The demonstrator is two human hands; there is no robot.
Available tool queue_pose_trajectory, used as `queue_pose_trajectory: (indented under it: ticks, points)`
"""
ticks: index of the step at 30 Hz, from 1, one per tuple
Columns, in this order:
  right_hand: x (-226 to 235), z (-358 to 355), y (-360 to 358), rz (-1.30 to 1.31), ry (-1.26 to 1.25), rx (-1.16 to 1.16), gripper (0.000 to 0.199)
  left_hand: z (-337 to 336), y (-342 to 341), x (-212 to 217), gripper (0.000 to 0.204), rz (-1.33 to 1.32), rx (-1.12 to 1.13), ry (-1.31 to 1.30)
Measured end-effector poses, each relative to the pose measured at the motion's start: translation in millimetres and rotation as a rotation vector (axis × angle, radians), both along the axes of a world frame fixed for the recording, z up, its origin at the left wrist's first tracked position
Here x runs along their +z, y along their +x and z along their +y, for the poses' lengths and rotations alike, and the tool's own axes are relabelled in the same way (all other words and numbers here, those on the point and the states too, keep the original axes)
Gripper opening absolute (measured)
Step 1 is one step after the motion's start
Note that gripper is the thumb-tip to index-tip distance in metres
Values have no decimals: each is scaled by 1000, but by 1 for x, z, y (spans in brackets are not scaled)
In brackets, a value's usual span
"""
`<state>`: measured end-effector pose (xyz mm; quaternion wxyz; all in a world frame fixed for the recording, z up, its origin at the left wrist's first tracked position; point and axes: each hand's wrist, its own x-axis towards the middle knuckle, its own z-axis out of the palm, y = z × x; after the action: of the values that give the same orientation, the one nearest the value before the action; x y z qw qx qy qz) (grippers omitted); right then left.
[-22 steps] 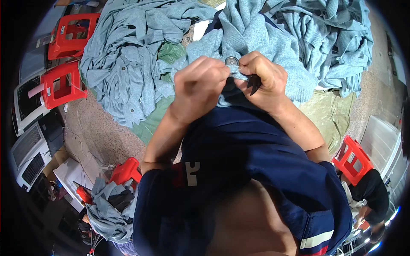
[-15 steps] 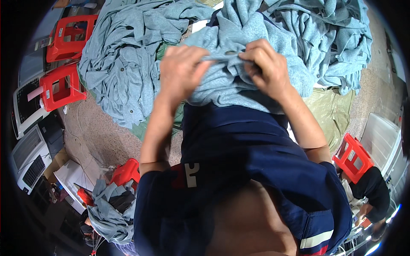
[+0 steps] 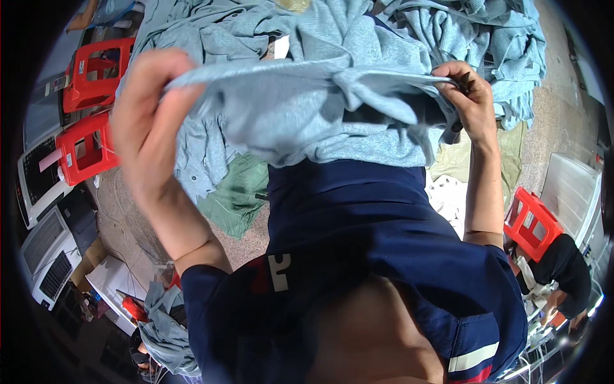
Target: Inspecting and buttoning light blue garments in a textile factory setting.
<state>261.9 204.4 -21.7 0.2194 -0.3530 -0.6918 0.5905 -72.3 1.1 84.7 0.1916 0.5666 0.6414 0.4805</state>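
Note:
A light blue knitted garment (image 3: 275, 109) is stretched sideways over my lap. My left hand (image 3: 153, 121), slightly smeared by motion, pinches its raised edge at the left. At the right end, my right hand (image 3: 473, 102) grips the same edge between thumb and fingers. A small black tool (image 3: 458, 123) also shows in the right palm; the fingers hide most of it, so its kind is unclear. The cloth bunches into a knot-like fold (image 3: 348, 86) near the middle, with a shadowed opening below it.
Heaped blue knitwear (image 3: 217, 32) lies ahead to the left, and another pile (image 3: 486, 38) to the right. Green sheeting (image 3: 236, 198) spreads on the floor. Red stools (image 3: 86, 147) stand at the left, and another red stool (image 3: 532, 224) at the right, near a person in black (image 3: 566, 269).
My hands have moved apart, the left one far to the left and the right one to the right. The garment's edge, bunched between them before, is now drawn out wide.

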Motion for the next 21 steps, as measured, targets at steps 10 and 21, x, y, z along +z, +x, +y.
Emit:
queue_pose_trajectory:
  ticks: [10,21]
  points:
    - [-20,9,16,9,58,-304,14,13,5,-67,25,-257,-212,-642]
    - [20,-64,-73,333,914,221,23,37,71,-68,22,-867,-200,-445]
